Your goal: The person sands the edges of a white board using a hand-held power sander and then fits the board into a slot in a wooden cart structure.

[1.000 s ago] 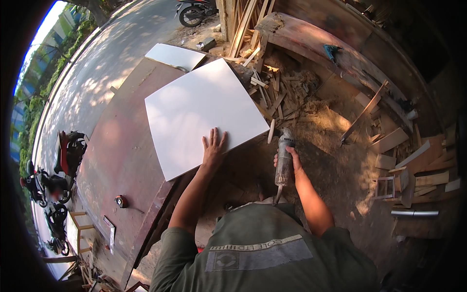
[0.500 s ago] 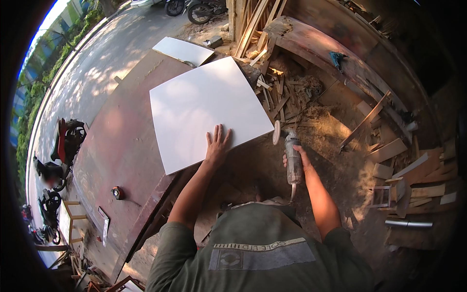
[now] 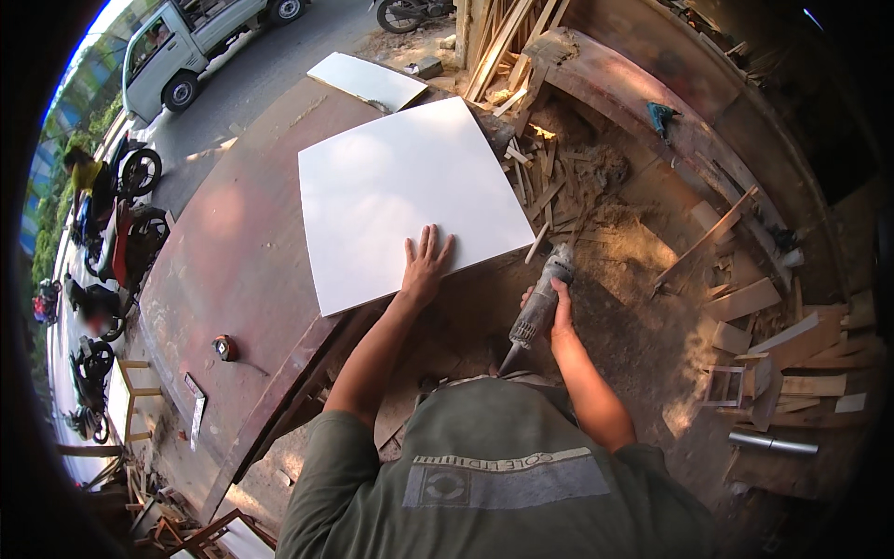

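Note:
A large white board (image 3: 400, 177) lies on the reddish worktable (image 3: 233, 279). My left hand (image 3: 426, 265) rests flat on it near the close edge, fingers spread. In my right hand (image 3: 559, 303) is an angle grinder (image 3: 535, 313), gripped around its body and tilted, with the cord end toward me. Its pale round disc (image 3: 536, 242) shows edge-on beside the board's right corner; whether the two touch I cannot tell. Beyond the board lies a smaller white panel (image 3: 368, 79).
A tape measure (image 3: 224, 347) and a small metal square (image 3: 196, 410) lie on the table's left side. Wood scraps (image 3: 549, 177) and sawdust cover the ground at right. A teal power tool (image 3: 660, 118) sits on a curved bench. Motorbikes (image 3: 121, 233) and a truck (image 3: 186, 56) are on the road.
The grinder has tilted, its cord end swinging left and its disc turning at the board's corner. My left hand stays on the board. A truck and a person in yellow have appeared on the road.

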`<act>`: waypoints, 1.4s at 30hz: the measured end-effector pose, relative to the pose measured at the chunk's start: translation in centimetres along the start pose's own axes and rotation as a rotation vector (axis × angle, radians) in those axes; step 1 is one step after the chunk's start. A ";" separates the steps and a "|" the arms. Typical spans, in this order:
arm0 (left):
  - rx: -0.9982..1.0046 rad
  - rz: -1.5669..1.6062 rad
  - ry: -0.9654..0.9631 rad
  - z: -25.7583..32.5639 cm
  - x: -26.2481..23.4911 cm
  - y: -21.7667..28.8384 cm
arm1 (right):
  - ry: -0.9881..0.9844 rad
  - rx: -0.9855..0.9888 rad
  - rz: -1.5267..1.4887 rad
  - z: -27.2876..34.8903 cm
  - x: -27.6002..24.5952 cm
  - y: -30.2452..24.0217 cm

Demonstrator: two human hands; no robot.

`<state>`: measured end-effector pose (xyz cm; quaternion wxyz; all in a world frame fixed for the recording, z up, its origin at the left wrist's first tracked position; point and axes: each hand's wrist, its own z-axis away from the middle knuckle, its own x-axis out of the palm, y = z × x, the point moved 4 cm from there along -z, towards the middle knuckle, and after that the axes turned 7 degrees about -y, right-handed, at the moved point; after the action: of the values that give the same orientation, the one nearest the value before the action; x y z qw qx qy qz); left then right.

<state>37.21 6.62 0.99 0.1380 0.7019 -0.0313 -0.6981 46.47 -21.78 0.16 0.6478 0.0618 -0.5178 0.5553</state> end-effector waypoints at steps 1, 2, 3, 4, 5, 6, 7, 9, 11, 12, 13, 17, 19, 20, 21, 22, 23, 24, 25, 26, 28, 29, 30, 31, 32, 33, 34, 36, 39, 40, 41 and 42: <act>-0.001 -0.018 -0.009 0.0 0.2 -0.1 | 0.049 -0.012 -0.108 0.0 1.1 1.7; -0.002 -0.036 -0.013 0.0 0.4 -0.2 | 0.037 -0.020 -0.178 -0.2 1.8 3.3; -0.005 -0.055 -0.016 -0.2 0.3 -0.3 | 0.023 -0.027 -0.246 -0.3 2.3 4.7; 0.018 -0.018 -0.045 -0.2 0.2 -0.6 | -0.011 -0.042 -0.262 0.0 2.6 5.7; 0.036 0.020 -0.074 0.0 -0.2 -1.0 | 0.012 -0.053 -0.250 0.5 2.5 5.9; 0.061 0.060 -0.104 0.0 -0.8 -1.5 | 0.039 -0.070 -0.239 1.1 2.5 5.9; 0.022 0.137 -0.051 0.0 -2.0 -2.8 | 0.066 -0.088 -0.227 1.5 2.4 5.8; -0.055 0.293 0.058 1.1 -4.9 -6.7 | 0.046 -0.111 -0.157 2.7 1.6 4.3; -0.486 0.202 0.407 4.3 -5.1 -14.5 | 0.149 -0.138 -0.160 3.8 0.7 2.8; -0.796 0.073 0.450 5.9 -5.0 -17.6 | 0.212 -0.176 -0.142 4.4 -0.2 1.9; -1.030 0.194 0.393 7.1 -4.9 -20.6 | 0.210 -0.216 -0.167 4.9 -1.4 1.1; -1.208 0.542 0.200 8.9 -2.5 -27.1 | 0.230 -0.285 -0.130 8.3 -4.9 -1.8; -1.211 0.652 0.308 9.1 -1.5 -29.1 | 0.286 -0.346 -0.150 9.2 -7.0 -2.7; -1.213 0.741 0.350 10.1 -0.8 -31.3 | 0.261 -0.341 -0.134 9.3 -7.1 -2.9; -1.195 0.841 0.375 10.1 -0.8 -31.9 | 0.253 -0.355 -0.119 9.9 -7.5 -3.3; -1.201 0.823 0.362 10.7 -0.7 -32.2 | 0.265 -0.394 -0.091 10.4 -7.9 -3.7; -1.193 0.814 0.333 9.8 -1.0 -30.7 | 0.291 -0.449 -0.064 11.1 -8.5 -4.1; -1.188 0.802 0.307 9.4 -2.0 -29.5 | 0.307 -0.441 -0.071 11.6 -9.8 -4.5; -1.178 0.894 0.233 9.5 -3.3 -28.8 | 0.322 -0.457 -0.080 12.0 -10.5 -5.0; -1.168 0.986 0.167 9.9 -4.9 -28.3 | 0.359 -0.486 -0.089 12.2 -10.4 -5.3; -1.034 1.278 0.257 12.1 -5.9 -27.7 | 0.369 -0.500 -0.084 12.1 -9.9 -6.0; -0.985 1.351 0.352 13.3 -6.8 -26.6 | 0.407 -0.500 -0.082 12.3 -9.2 -6.4; -0.925 1.424 0.437 14.5 -8.4 -24.9 | 0.394 -0.506 -0.059 12.5 -9.4 -6.7; -0.871 1.491 0.535 16.2 -9.3 -23.7 | 0.372 -0.501 -0.033 12.4 -9.4 -7.2; -0.948 1.515 0.571 18.9 -8.9 -24.0 | 0.378 -0.497 -0.020 12.0 -9.1 -7.5; -1.023 1.537 0.604 22.0 -8.5 -24.8 | 0.386 -0.494 -0.009 11.6 -8.8 -7.8; -1.034 1.540 0.675 24.9 -7.8 -25.4 | 0.397 -0.496 -0.003 11.3 -8.6 -8.2; -1.072 1.536 0.777 32.2 -6.2 -26.7 | 0.368 -0.476 0.020 10.5 -8.5 -8.5; -1.018 1.647 0.992 41.9 -4.1 -26.7 | 0.305 -0.432 0.019 8.9 -7.7 -8.7; -1.017 1.650 1.090 42.8 -3.8 -25.3 | 0.284 -0.437 0.026 8.4 -7.8 -8.8; -1.016 1.652 1.195 43.1 -3.4 -23.0 | 0.258 -0.441 0.038 7.9 -7.6 -9.0; -1.014 1.648 1.304 43.0 -3.2 -20.9 | 0.244 -0.414 0.033 7.3 -6.8 -9.0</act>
<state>-8.51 21.02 -0.35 0.8042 0.5592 -0.1183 0.1630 50.17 -34.44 2.98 0.6953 -0.1481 -0.5394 0.4513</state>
